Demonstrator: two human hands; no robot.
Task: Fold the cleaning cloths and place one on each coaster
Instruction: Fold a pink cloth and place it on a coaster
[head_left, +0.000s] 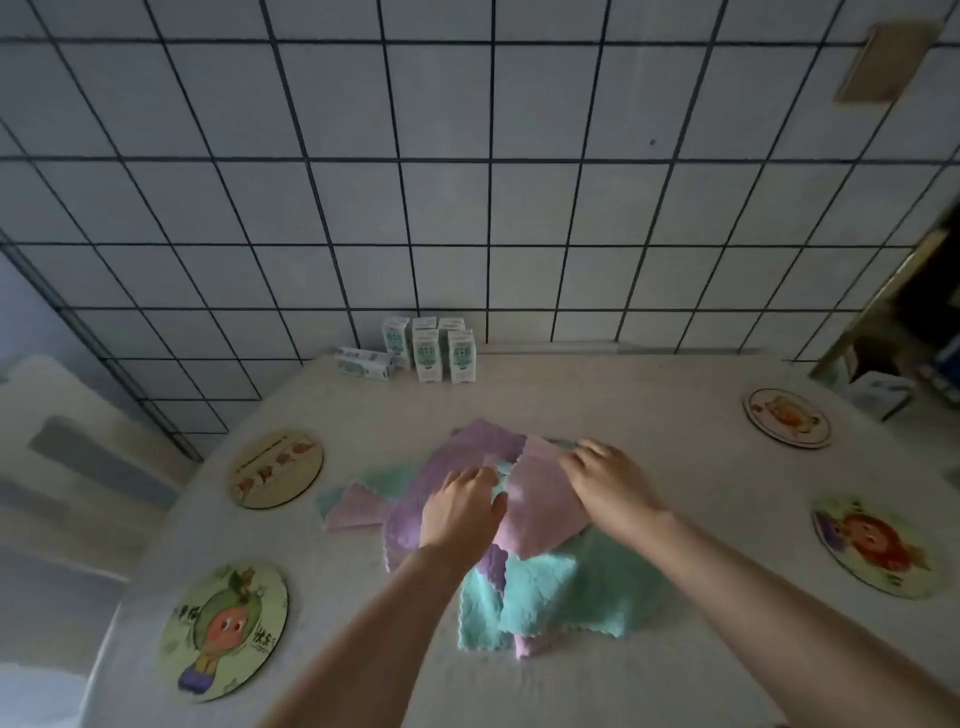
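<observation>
Cleaning cloths (540, 577) heaped loose and overlapping mid-surface, none on a coaster yet. Topmost, a pink cloth (540, 512), raised a little at its far edge, lying over a purple cloth (462, 452) on the left and a mint-green cloth (576, 597) nearer the body. Left hand (460, 512) curled over the pink cloth's left edge, thumb against the fabric, gripping it. Right hand (605, 480) pinching the same cloth near its far corner, fingers bent. Peeking out at the heap's left side, a second pink cloth (356, 512) with a mint corner (384, 475) just behind it (count of those buried beneath: unclear). Four round picture coasters set around the heap, all uncovered: far-left coaster (276, 467) and near-left coaster (224, 631) on one side, far-right coaster (788, 417) and near-right coaster (875, 545) on the other, each apart from the cloths. At the back of the pale surface (649, 395), against the tiled wall (467, 208), small milk cartons (436, 353) standing upright in a cluster, with one toppled carton (363, 362) lying on its side just to their left.
</observation>
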